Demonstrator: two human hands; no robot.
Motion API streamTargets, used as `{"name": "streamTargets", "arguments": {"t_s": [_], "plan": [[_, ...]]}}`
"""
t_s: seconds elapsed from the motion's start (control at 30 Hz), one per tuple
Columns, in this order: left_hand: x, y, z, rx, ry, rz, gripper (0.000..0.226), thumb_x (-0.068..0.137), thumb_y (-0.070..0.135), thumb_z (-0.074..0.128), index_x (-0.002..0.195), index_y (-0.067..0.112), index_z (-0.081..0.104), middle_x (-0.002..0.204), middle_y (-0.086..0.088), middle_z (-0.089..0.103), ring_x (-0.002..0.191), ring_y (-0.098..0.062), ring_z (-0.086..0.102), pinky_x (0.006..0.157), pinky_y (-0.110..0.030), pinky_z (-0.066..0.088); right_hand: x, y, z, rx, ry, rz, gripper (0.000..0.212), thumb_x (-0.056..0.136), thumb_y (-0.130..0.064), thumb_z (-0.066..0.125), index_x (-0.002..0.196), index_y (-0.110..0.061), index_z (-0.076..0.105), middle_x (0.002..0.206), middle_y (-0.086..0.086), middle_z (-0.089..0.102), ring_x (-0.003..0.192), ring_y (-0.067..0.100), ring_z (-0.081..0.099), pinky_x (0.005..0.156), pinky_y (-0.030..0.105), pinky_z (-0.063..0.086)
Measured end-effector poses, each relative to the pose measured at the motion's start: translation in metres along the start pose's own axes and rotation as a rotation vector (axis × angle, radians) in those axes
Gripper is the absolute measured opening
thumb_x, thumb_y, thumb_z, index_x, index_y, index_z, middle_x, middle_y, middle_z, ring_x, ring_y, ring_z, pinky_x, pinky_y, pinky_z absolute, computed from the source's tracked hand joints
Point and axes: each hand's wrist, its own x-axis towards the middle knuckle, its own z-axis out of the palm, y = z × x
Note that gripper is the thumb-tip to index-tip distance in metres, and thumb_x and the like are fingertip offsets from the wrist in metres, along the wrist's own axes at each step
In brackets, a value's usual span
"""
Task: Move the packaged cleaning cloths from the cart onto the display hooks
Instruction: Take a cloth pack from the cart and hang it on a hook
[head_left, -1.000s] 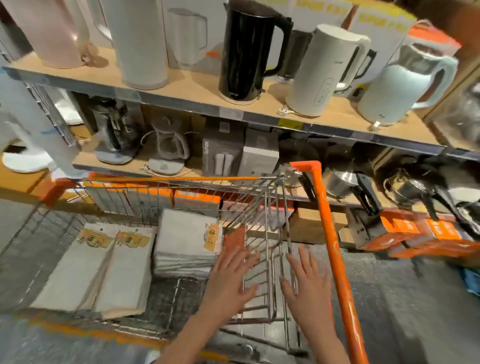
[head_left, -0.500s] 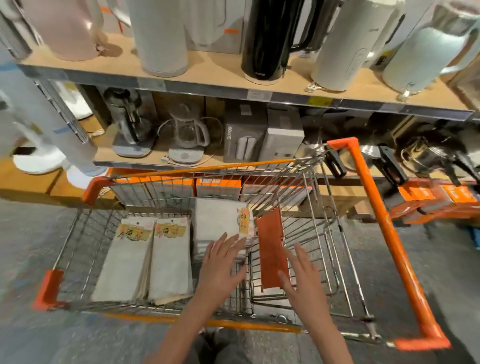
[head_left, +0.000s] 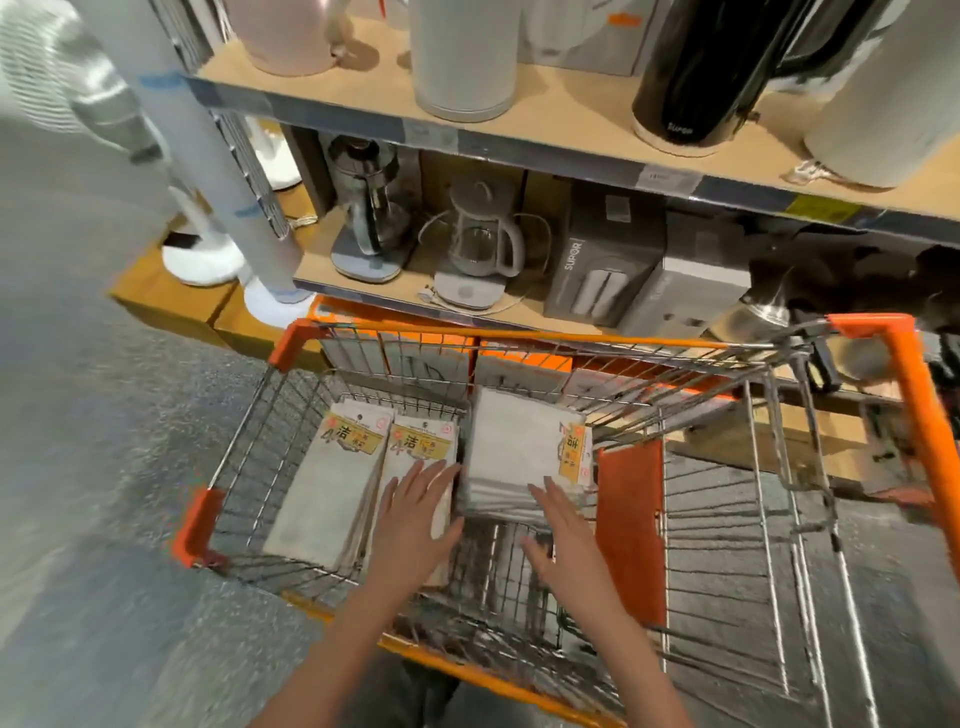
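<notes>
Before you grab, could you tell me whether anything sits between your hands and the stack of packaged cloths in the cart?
Nothing visible: both open hands, left and right, reach straight at the grey yellow-labelled cloth stack.

A black kettle (head_left: 711, 67), glass kettle (head_left: 480, 234) and what looks like a boxed appliance (head_left: 602, 270) fill shelves.

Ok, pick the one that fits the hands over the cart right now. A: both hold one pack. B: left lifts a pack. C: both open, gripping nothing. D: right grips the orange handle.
C: the left hand and right hand reach with spread fingers above the cleaning cloth packs, gripping nothing.
</notes>
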Motion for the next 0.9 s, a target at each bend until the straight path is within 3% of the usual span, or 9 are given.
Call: {"name": "streamTargets", "arguments": {"t_s": [0.1,0.23,0.3,0.5,0.6,0.7,0.8,0.9], "plan": [[0.011,-0.028,-0.012,0.005,-0.021,-0.037,0.068,0.078,0.056,0.033,0.140,0.030,0.037,0.147,0.008,0.037,0.142,-0.017,0.024,0.113,-0.035,0.008,0.027,-0.014,0.019,0.077,-0.044,0.036,0.064,0.094,-0.040,0.050,0.147,-0.034,0.015,0.152,-0.020,-0.001,0.143,0.006,0.005,0.118,0.033,0.010],[0.037,-0.073,-0.027,0.002,-0.124,-0.055,0.078,0.073,0.060,0.025,0.145,0.029,0.030,0.151,0.007,0.031,0.143,-0.017,0.021,0.115,-0.036,0.008,0.066,-0.036,0.053,0.120,-0.067,0.133,0.067,0.093,-0.033,0.056,0.147,-0.033,0.016,0.157,-0.012,0.005,0.145,0.011,0.009,0.117,0.032,0.012],[0.053,-0.098,-0.033,0.005,-0.184,-0.046,0.082,0.071,0.061,0.023,0.146,0.028,0.027,0.152,0.006,0.029,0.143,-0.018,0.021,0.115,-0.038,0.012,0.085,-0.048,0.070,0.170,-0.058,0.195,0.070,0.092,-0.026,0.058,0.147,-0.031,0.016,0.157,-0.011,0.007,0.145,0.013,0.011,0.118,0.033,0.016],[0.099,-0.158,-0.033,-0.064,-0.185,-0.030,0.075,0.076,0.053,0.044,0.143,0.021,0.036,0.146,-0.001,0.041,0.138,-0.024,0.032,0.113,-0.043,0.022,0.150,-0.060,0.112,0.207,-0.043,0.246,0.072,0.086,-0.038,0.064,0.143,-0.036,0.019,0.155,-0.007,0.019,0.143,0.014,0.020,0.115,0.043,0.023],[0.111,-0.179,-0.014,-0.083,-0.180,0.016,0.071,0.074,0.041,0.057,0.140,0.020,0.041,0.138,-0.004,0.050,0.132,-0.028,0.040,0.105,-0.048,0.032,0.181,-0.053,0.131,0.153,-0.035,0.221,0.072,0.085,-0.032,0.067,0.143,-0.029,0.025,0.155,-0.006,0.021,0.142,0.013,0.021,0.116,0.032,0.021],[0.115,-0.193,0.009,-0.110,-0.177,0.038,0.070,0.073,0.045,0.050,0.139,0.029,0.033,0.135,-0.004,0.053,0.128,-0.018,0.037,0.099,-0.049,0.039,0.207,-0.045,0.148,0.127,-0.047,0.207,0.075,0.085,-0.028,0.068,0.146,-0.024,0.024,0.155,-0.006,0.021,0.142,0.013,0.022,0.113,0.025,0.020],[0.115,-0.205,0.038,-0.128,-0.217,0.010,0.071,0.072,0.050,0.045,0.139,0.037,0.023,0.140,-0.002,0.048,0.132,-0.024,0.042,0.104,-0.052,0.038,0.232,-0.032,0.164,0.090,-0.065,0.157,0.077,0.081,-0.026,0.072,0.144,-0.023,0.028,0.154,0.001,0.024,0.143,0.017,0.020,0.116,0.036,0.020],[0.118,-0.212,0.062,-0.131,-0.221,0.001,0.074,0.069,0.049,0.045,0.138,0.032,0.025,0.137,-0.005,0.052,0.130,-0.025,0.043,0.099,-0.055,0.042,0.253,-0.018,0.167,0.110,-0.021,0.191,0.084,0.075,-0.029,0.077,0.144,-0.018,0.030,0.154,0.002,0.025,0.141,0.019,0.024,0.115,0.037,0.023]]}}
